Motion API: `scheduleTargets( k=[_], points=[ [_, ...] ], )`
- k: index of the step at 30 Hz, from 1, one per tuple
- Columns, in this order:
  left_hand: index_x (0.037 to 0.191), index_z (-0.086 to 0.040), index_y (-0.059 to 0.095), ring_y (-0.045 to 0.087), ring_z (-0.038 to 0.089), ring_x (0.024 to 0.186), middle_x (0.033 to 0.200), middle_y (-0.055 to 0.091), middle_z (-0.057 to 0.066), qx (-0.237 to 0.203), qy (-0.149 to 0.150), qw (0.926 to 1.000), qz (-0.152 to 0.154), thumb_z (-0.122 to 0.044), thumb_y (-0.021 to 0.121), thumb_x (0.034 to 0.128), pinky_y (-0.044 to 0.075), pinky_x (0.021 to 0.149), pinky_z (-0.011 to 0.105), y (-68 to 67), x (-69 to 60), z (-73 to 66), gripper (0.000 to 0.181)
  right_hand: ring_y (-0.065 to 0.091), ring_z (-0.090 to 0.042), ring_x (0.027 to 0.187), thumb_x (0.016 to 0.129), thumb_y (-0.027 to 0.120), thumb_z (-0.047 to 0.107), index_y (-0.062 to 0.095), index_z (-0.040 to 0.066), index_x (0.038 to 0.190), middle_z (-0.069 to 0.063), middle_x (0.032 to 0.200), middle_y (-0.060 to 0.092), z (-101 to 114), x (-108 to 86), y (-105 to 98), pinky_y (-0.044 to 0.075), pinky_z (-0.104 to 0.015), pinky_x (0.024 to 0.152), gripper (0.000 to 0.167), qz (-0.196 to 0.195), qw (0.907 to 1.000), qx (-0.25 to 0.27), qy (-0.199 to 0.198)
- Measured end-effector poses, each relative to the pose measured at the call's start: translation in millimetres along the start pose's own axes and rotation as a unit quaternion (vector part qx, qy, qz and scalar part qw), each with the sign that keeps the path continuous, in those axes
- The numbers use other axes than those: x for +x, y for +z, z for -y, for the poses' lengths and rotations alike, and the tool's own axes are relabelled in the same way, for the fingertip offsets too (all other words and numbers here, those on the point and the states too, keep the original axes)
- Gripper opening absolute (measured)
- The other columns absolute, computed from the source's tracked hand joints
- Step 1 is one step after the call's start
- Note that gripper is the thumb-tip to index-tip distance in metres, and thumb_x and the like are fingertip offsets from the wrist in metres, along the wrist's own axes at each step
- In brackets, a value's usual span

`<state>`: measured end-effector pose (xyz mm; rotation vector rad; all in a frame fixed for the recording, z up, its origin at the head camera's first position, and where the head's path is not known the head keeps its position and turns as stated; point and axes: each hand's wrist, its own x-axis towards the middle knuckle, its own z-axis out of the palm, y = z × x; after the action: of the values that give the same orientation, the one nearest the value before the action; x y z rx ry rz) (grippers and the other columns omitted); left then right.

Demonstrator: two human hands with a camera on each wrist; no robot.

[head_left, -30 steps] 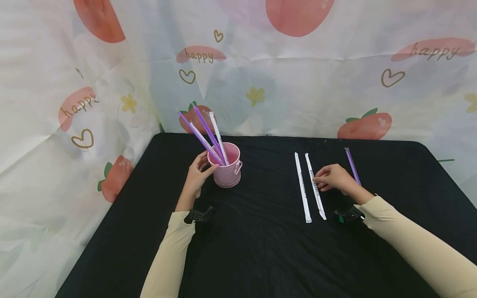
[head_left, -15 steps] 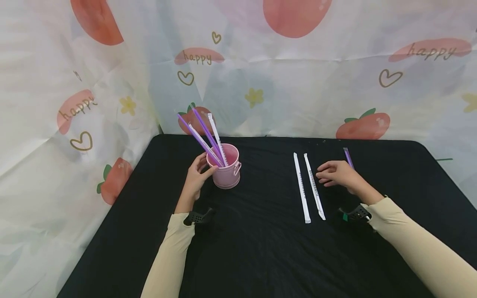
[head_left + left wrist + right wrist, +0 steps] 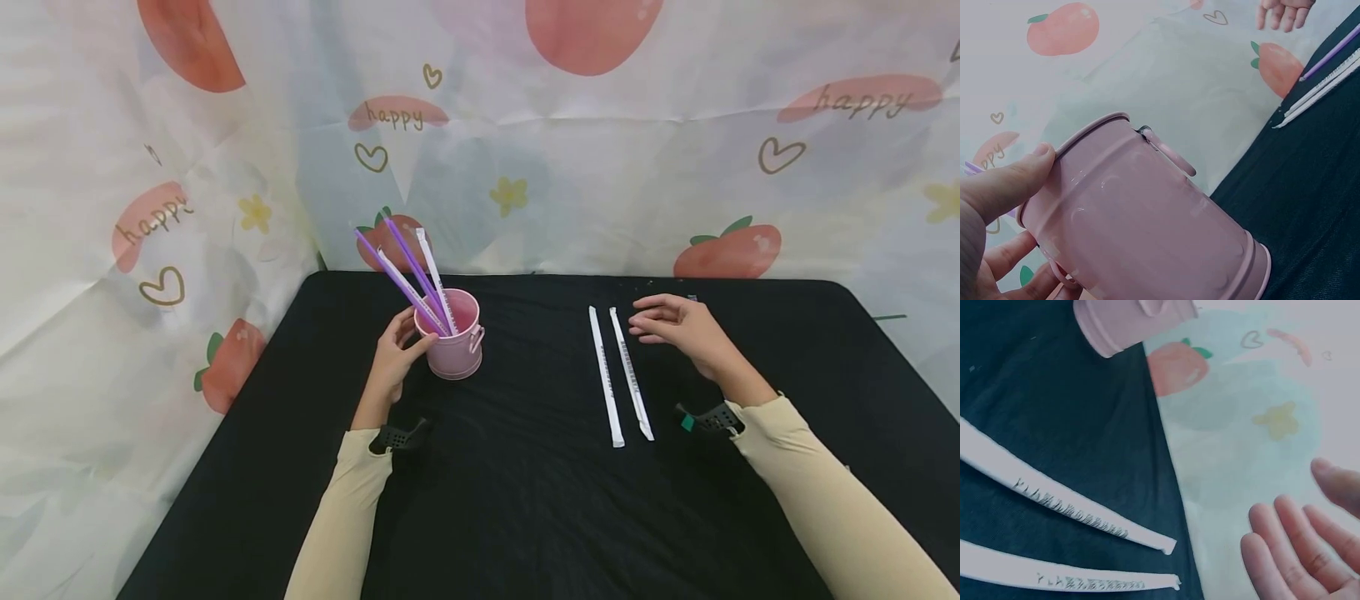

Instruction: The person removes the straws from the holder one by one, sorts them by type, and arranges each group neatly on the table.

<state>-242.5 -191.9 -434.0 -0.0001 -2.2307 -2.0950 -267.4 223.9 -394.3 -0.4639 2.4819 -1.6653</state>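
My left hand (image 3: 392,358) grips a small pink bucket (image 3: 455,358) at its left side, thumb near the rim and fingers round the wall. Purple straws (image 3: 406,247) and white paper-wrapped straws (image 3: 436,279) lean leftward inside the bucket. Over the right part of the table my right hand (image 3: 686,333) hovers with nothing in it, its fingers loosely extended. Two white paper-wrapped straws (image 3: 606,375) lie side by side just left of that hand. Another purple straw (image 3: 1330,54) shows in the left wrist view; in the head view the right hand hides nearly all of it.
A black cloth (image 3: 517,500) covers the table. Behind and to the left hangs a pale curtain (image 3: 585,167) printed with fruit, close to the table's back edge. Each wrist wears a black strap (image 3: 401,435).
My right hand has moved off the white straws, first to the right, then farther back over the purple straw, covering it. The left hand and bucket stay in place.
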Motion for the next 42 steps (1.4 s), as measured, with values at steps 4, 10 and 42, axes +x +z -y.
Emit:
scheduleTargets(
  k=[4, 10, 42],
  points=[
    [0.140, -0.009, 0.039, 0.037, 0.029, 0.133, 0.141, 0.044, 0.016, -0.002, 0.000, 1.0000, -0.002, -0.011, 0.066, 0.0871, 0.032, 0.112, 0.046, -0.2, 0.0, 0.6, 0.059, 0.068, -0.001, 0.084, 0.091, 0.060, 0.009, 0.056, 0.012, 0.113, 0.013, 0.095, 0.068, 3.4, 0.8, 2.0, 0.056, -0.019, 0.072, 0.023, -0.014, 0.9975, 0.056, -0.040],
    [0.140, -0.009, 0.039, 0.037, 0.029, 0.134, 0.141, 0.043, 0.016, -0.003, -0.005, 1.0000, 0.000, -0.012, 0.066, 0.0871, 0.031, 0.112, 0.046, -0.8, -1.0, 2.7, 0.060, 0.069, -0.005, 0.083, 0.089, 0.060, 0.002, 0.060, 0.012, 0.111, 0.007, 0.093, 0.069, 5.7, -1.0, 4.7, 0.056, -0.020, 0.071, 0.024, -0.027, 0.9889, 0.125, -0.076],
    [0.138, -0.010, 0.043, 0.040, 0.030, 0.130, 0.137, 0.048, 0.015, -0.002, 0.040, 0.9992, -0.002, -0.029, 0.071, 0.0831, 0.032, 0.112, 0.046, -0.6, -3.1, 2.8, 0.065, 0.068, -0.008, 0.083, 0.089, 0.062, 0.006, 0.062, 0.009, 0.114, 0.003, 0.094, 0.067, 48.3, 39.8, 49.1, 0.056, -0.023, 0.074, 0.026, -0.051, 0.9742, 0.159, -0.152]
  ],
)
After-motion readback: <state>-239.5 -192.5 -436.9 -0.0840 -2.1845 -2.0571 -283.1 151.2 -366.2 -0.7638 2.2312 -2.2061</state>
